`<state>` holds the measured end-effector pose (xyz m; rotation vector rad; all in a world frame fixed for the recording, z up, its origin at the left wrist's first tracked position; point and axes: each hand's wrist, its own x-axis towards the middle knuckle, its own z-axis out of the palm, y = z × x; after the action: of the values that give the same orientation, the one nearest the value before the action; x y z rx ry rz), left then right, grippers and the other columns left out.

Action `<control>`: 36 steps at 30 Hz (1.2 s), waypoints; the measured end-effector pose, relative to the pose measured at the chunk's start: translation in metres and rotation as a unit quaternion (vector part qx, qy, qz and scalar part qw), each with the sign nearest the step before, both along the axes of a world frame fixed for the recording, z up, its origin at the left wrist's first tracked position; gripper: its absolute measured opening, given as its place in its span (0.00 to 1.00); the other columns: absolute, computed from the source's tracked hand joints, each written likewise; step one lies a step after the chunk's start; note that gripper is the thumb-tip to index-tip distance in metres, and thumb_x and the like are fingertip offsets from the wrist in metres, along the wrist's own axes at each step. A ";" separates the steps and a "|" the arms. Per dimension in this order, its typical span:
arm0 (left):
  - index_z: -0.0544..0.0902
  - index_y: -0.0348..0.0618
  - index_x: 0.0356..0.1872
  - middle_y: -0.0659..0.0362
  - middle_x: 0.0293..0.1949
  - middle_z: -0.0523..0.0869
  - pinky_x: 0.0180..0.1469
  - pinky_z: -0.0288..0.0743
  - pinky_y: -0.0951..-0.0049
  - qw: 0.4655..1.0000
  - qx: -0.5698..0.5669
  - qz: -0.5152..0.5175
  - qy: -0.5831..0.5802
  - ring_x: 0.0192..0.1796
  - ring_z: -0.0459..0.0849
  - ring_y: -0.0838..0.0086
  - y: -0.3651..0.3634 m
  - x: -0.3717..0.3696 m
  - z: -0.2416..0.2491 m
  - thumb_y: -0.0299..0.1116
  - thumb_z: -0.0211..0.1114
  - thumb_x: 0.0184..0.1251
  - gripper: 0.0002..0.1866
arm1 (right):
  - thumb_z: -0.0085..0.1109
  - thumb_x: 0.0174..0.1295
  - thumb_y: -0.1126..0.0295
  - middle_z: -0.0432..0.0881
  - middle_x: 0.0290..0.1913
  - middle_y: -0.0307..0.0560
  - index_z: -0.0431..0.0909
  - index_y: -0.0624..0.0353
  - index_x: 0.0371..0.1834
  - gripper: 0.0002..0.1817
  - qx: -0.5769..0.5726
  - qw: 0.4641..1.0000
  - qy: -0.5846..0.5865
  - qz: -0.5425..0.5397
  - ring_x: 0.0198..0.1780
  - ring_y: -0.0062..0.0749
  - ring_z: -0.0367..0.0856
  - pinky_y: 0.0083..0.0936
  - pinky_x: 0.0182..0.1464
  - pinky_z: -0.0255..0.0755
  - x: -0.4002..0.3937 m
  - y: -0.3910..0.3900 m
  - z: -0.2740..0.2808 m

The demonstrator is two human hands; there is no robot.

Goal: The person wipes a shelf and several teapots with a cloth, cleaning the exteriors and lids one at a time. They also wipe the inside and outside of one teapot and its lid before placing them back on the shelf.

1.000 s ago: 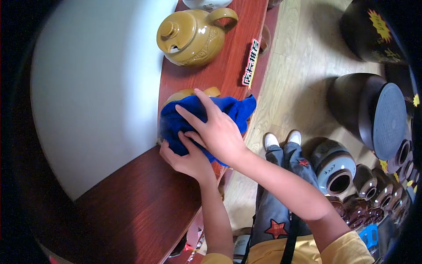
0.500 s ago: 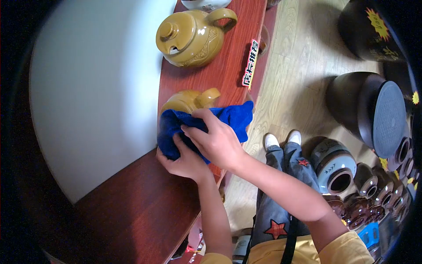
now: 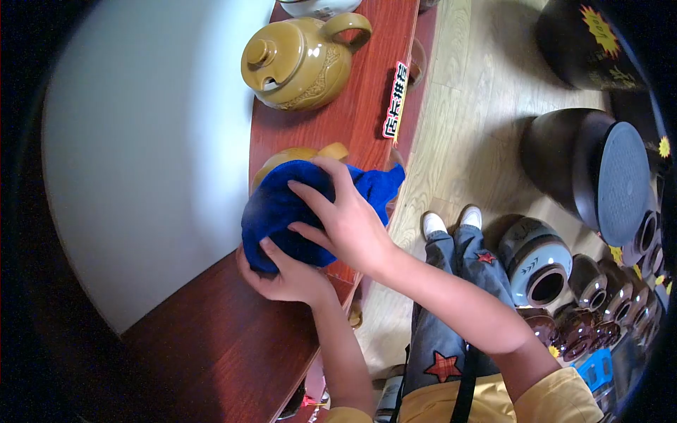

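Note:
A blue cloth (image 3: 282, 204) is bunched into a rounded shape between my two hands; whether something lies inside its folds is hidden. My left hand (image 3: 285, 275) cups the lower side, thumb on top and fingers behind. From above, my right hand (image 3: 349, 222) presses on the cloth with bent, spread fingers. A loose end of it trails right toward the shelf edge. Just beyond sits a mustard-yellow pot (image 3: 289, 156), mostly covered by the cloth, with its handle showing. Farther along the shelf stands a similar lidded teapot (image 3: 300, 63) with a looped handle.
The red-brown wooden shelf (image 3: 296, 130) has a label with Chinese characters (image 3: 395, 102) on its front edge. A white pot (image 3: 321, 7) shows at the top. Across the floor stand large dark jars (image 3: 564, 166), a blue-grey jar (image 3: 539, 264) and several smaller brown jars.
The cloth bundle has shifted slightly left and looks rounder, covering more of the near pot. My right fingers have spread apart over it, and my left hand has moved down and left.

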<state>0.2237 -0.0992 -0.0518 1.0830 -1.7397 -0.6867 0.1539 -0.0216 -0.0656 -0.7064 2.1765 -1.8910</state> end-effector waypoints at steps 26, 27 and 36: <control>0.76 0.43 0.50 0.49 0.48 0.67 0.53 0.66 0.63 0.854 0.032 -0.319 -0.410 0.51 0.70 0.58 0.063 0.018 0.064 0.32 0.67 0.57 0.19 | 0.43 0.67 0.59 0.81 0.35 0.52 0.80 0.69 0.33 0.23 -0.035 0.984 -0.118 -0.132 0.39 0.39 0.78 0.30 0.47 0.69 0.034 0.148 -0.026; 0.77 0.41 0.48 0.48 0.46 0.69 0.53 0.67 0.63 0.849 0.042 -0.309 -0.426 0.50 0.71 0.58 0.065 0.017 0.066 0.30 0.66 0.58 0.16 | 0.43 0.66 0.57 0.81 0.33 0.52 0.81 0.69 0.32 0.24 -0.027 0.988 -0.093 -0.121 0.36 0.39 0.77 0.30 0.46 0.68 0.034 0.152 -0.025; 0.77 0.34 0.32 0.53 0.31 0.76 0.44 0.72 0.65 0.908 0.151 -0.355 -0.164 0.38 0.76 0.65 0.089 0.018 0.076 0.25 0.65 0.56 0.06 | 0.48 0.51 0.59 0.80 0.48 0.51 0.79 0.61 0.50 0.25 -0.043 0.985 -0.165 0.002 0.51 0.42 0.75 0.31 0.54 0.61 0.028 0.176 -0.031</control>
<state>0.2419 -0.0104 0.0244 0.7680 -2.4092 -1.3162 0.1823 0.1546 -0.0963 -0.3746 1.8981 -1.9470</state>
